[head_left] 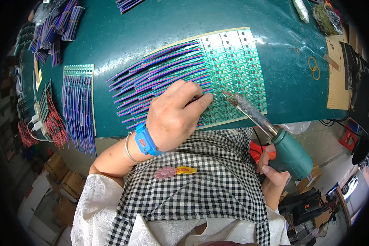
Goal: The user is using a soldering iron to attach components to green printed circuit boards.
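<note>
Bright overall. White glare streaks on green tabletop [293,82], toward right edge. Circuit-board panel [233,74] reads sharp. Fisheye: black corners, rim dim, stretched, soft.

Glossy green worktop [291,78] — grey floor [323,148], cardboard boxes [72,184] leftward.

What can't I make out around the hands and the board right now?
All in the head view:
- Whether the left hand pinches a wire: its own curled fingers cover the spot.
- Part of the right hand: hidden by the body of the soldering iron.
- Whether the iron's tip touches the green circuit boards: too small to tell.
- The upper wire bundle: cut off by the top edge.
</note>
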`<state>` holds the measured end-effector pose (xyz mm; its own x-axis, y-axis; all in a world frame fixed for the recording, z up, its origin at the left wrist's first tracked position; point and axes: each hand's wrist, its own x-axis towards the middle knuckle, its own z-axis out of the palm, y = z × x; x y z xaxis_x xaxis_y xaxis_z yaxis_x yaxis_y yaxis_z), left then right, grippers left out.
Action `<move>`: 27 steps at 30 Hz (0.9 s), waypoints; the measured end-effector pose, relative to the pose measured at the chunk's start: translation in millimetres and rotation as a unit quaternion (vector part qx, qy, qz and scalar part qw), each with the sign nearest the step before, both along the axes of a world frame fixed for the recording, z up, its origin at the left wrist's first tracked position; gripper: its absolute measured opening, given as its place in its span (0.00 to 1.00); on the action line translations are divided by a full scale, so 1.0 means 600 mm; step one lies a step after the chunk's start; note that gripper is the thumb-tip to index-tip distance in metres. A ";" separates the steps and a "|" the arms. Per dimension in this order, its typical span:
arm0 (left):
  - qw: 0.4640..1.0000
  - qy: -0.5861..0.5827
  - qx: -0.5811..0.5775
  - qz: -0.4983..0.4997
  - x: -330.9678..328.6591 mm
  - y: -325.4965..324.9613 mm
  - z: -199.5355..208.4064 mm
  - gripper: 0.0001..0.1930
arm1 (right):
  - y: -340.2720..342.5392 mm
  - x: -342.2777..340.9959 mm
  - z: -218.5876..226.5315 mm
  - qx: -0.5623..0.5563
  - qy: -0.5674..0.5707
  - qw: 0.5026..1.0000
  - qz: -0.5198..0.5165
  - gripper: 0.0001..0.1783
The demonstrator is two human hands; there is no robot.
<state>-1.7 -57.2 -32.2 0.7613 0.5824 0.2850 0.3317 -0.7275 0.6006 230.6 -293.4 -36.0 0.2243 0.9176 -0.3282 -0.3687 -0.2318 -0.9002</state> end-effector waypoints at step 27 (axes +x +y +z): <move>1.000 0.017 0.012 -0.005 -0.001 -0.002 0.003 0.18 | -0.014 -0.010 -0.007 -0.041 -0.031 0.999 -0.003 0.26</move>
<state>-2.3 -58.1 -30.2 0.7761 0.5685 0.2729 0.3449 -0.7450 0.5710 224.3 -302.1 -40.3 0.2520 0.8871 -0.3867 -0.3140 -0.3030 -0.8998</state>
